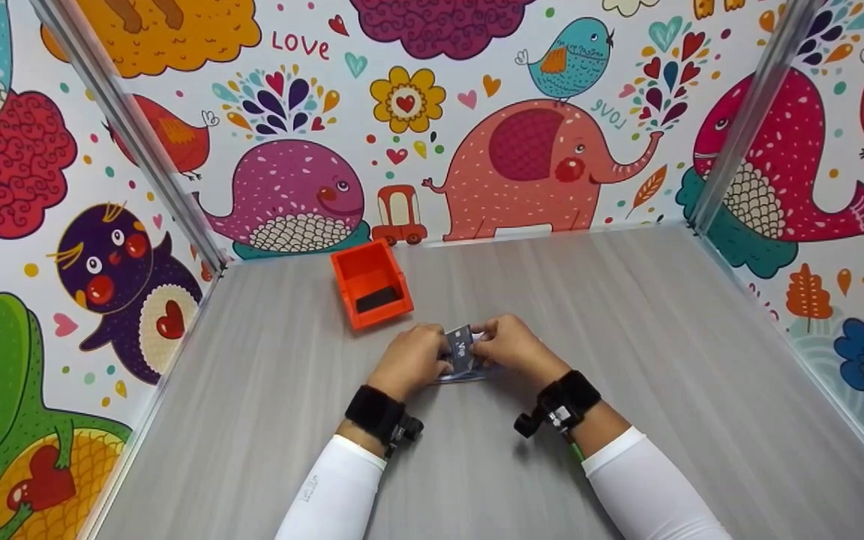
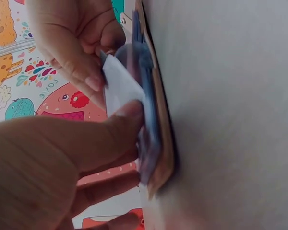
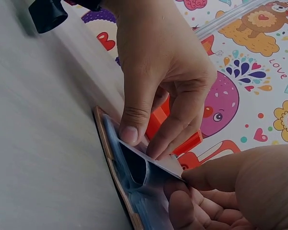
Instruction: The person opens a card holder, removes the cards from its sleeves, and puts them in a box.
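Note:
A dark grey card (image 1: 460, 349) printed "VIP" stands tilted over a card holder (image 1: 462, 379) with clear plastic sleeves and a brown cover. The left wrist view shows the card's pale back (image 2: 120, 86) partly within a clear sleeve. My left hand (image 1: 411, 360) pinches the card, its thumb (image 3: 130, 134) lying along the edge. On the opposite side, my right hand (image 1: 511, 346) pinches the card's corner beside the sleeve; the exact contact is partly hidden. The card holder (image 3: 116, 165) lies on the table under both hands.
An orange bin (image 1: 357, 274) with a dark flat item (image 1: 377, 299) inside stands behind my left hand on the grey table (image 1: 274, 420). Walls with cartoon animals (image 1: 522, 172) enclose the back and sides. Black straps with small cameras circle both wrists.

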`<control>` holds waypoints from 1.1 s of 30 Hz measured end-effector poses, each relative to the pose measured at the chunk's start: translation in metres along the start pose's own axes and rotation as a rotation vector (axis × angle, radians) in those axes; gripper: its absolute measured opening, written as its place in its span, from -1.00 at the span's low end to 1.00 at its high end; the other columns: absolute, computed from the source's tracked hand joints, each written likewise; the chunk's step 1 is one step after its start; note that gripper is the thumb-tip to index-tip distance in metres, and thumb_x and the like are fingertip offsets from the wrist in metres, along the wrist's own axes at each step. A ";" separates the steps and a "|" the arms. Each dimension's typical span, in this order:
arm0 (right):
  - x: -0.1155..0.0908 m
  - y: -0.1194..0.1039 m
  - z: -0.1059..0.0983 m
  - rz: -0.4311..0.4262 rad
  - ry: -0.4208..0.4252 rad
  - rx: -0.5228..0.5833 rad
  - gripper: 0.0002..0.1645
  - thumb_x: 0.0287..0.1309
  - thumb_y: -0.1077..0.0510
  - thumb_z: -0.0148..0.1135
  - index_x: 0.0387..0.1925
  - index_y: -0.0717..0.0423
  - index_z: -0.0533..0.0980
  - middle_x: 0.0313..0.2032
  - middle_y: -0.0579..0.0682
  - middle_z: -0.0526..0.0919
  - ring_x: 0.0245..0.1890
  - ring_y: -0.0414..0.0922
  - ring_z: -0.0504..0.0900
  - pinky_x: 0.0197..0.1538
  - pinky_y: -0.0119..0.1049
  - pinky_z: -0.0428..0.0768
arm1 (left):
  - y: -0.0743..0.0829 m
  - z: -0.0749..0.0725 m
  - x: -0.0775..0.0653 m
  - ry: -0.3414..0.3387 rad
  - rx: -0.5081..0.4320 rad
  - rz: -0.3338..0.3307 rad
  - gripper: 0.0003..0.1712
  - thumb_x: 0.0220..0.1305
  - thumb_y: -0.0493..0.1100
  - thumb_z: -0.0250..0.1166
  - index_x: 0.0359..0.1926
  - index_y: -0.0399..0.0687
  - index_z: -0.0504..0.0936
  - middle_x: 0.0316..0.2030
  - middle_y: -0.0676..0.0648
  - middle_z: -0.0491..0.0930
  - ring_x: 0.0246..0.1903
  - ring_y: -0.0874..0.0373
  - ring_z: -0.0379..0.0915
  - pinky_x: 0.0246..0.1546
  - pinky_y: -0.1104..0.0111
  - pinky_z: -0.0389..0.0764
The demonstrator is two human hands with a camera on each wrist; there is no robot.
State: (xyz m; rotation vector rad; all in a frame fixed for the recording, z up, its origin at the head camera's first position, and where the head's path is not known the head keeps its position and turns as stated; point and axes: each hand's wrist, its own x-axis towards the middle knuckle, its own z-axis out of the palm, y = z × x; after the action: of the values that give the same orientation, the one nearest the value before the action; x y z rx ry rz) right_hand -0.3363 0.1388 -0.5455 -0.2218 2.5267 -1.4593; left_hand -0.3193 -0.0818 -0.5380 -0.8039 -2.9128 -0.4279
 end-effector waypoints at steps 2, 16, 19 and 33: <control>0.000 0.000 0.000 -0.001 0.001 0.016 -0.42 0.30 0.30 0.42 0.33 0.42 0.67 -0.28 0.09 0.90 -0.54 -0.24 0.67 -0.41 -0.43 0.61 | 0.000 0.000 0.000 0.001 0.000 -0.001 -0.84 0.21 -0.09 0.71 -0.33 -0.01 0.89 -0.24 -0.02 0.72 -0.18 -0.04 0.67 -0.05 0.04 0.70; 0.003 0.006 0.009 0.042 -0.013 0.132 -0.82 0.49 0.26 0.41 -0.07 0.33 0.80 -0.44 -0.01 0.78 -0.57 -0.22 0.69 -0.45 -0.43 0.68 | 0.002 0.000 -0.001 0.014 0.011 0.020 -0.84 0.21 -0.12 0.71 -0.38 -0.03 0.88 -0.29 -0.06 0.68 -0.22 -0.10 0.68 -0.11 -0.01 0.70; 0.002 0.004 0.008 0.056 0.012 0.129 -0.85 0.43 0.29 0.40 -0.13 0.32 0.81 -0.44 0.00 0.80 -0.58 -0.22 0.68 -0.47 -0.43 0.67 | 0.003 0.000 -0.001 0.018 0.001 0.010 -0.81 0.20 -0.11 0.72 -0.38 -0.05 0.85 -0.28 -0.06 0.70 -0.21 -0.10 0.69 -0.10 -0.01 0.71; 0.003 -0.001 -0.008 0.100 0.180 -0.005 -0.80 0.30 0.23 0.34 -0.21 0.23 0.82 -0.46 -0.07 0.69 -0.53 -0.19 0.54 -0.51 -0.39 0.49 | 0.002 0.000 -0.001 0.005 0.001 -0.015 -0.78 0.16 -0.11 0.73 -0.37 -0.05 0.82 -0.26 -0.05 0.72 -0.22 -0.07 0.68 -0.13 0.01 0.71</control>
State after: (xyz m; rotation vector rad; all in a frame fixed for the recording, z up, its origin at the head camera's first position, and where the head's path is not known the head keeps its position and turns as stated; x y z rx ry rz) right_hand -0.3409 0.1449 -0.5412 0.0373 2.6378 -1.4953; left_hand -0.3173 -0.0805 -0.5372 -0.7804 -2.9163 -0.4283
